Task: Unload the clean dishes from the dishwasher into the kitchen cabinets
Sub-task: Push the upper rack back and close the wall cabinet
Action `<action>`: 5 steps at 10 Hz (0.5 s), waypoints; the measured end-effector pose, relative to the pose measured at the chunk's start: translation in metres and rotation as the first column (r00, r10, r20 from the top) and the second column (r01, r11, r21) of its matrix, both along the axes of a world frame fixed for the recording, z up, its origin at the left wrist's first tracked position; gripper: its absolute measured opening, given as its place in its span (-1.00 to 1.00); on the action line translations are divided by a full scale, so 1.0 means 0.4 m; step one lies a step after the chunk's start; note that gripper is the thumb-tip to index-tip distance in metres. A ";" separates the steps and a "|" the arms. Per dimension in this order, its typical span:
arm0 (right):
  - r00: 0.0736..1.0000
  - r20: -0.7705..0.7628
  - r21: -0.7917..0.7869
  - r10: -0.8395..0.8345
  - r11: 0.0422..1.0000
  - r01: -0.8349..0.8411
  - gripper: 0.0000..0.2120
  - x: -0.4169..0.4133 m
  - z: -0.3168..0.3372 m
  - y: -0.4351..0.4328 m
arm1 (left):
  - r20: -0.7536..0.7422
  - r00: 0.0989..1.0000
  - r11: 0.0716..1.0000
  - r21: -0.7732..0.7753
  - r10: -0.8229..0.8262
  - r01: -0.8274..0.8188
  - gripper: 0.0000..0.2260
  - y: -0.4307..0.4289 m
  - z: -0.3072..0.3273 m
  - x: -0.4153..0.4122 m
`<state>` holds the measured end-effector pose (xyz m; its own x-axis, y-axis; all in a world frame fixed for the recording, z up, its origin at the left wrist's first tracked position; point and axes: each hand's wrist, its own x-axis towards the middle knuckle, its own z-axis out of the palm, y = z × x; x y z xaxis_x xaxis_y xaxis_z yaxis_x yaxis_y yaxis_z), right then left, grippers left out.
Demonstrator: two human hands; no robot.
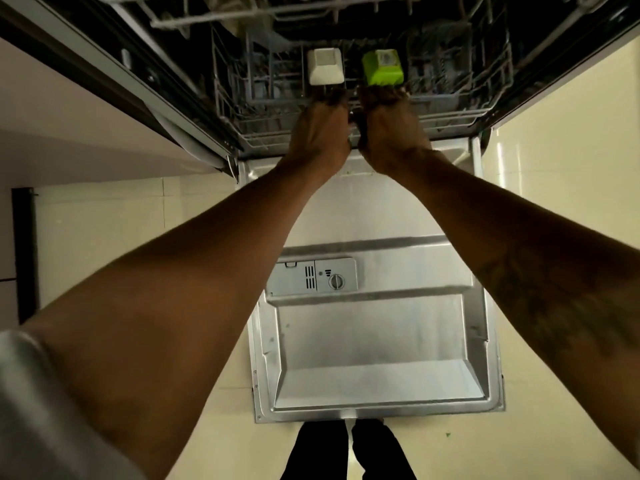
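Two cups, just apart, above rack [232, 109] front edge: white cup [325, 66] held by left grip [320, 133], green cup [382, 69] by right grip [390, 133], fingers curled at each. Door [381, 327] down flat beneath both arms.

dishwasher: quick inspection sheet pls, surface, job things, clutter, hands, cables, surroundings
surface: open dishwasher door, bare steel, with a detergent dispenser set in it
job's things: white cup and green cup side by side at the lower rack; upper rack above
clutter: green speck on the floor
hands: left hand at the white cup, right hand at the green cup; fingers reach them, grip too blurred to tell
cables: nothing seen
surroundings: cabinet front to the left; the person's legs by the door's near edge
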<state>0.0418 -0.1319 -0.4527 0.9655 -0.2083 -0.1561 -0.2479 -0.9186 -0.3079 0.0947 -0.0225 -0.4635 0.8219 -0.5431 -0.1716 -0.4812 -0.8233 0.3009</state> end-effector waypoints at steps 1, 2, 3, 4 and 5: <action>1.000 0.008 -0.098 0.000 0.995 0.001 -0.66 -0.012 -0.008 -0.012 | -0.006 0.999 0.999 0.013 0.052 -0.052 -0.75 -0.001 0.024 0.006; 0.997 0.012 -0.047 -0.071 0.996 0.071 -0.77 -0.053 0.021 -0.001 | -0.038 0.997 0.998 0.022 0.060 -0.059 -0.79 0.016 0.040 -0.017; 0.991 -0.001 0.044 -0.133 0.990 0.133 -0.78 -0.104 0.017 0.018 | -0.074 0.995 0.996 0.065 0.070 -0.065 -0.81 0.038 0.041 -0.070; 0.991 -0.083 0.087 -0.106 0.990 0.113 -0.79 -0.181 0.021 0.045 | -0.103 0.994 0.997 0.078 0.033 -0.025 -0.83 0.072 0.040 -0.146; 0.983 -0.169 0.116 -0.075 0.989 0.096 -0.83 -0.255 0.020 0.053 | -0.170 0.985 0.997 0.078 0.016 -0.002 -0.80 0.104 0.043 -0.221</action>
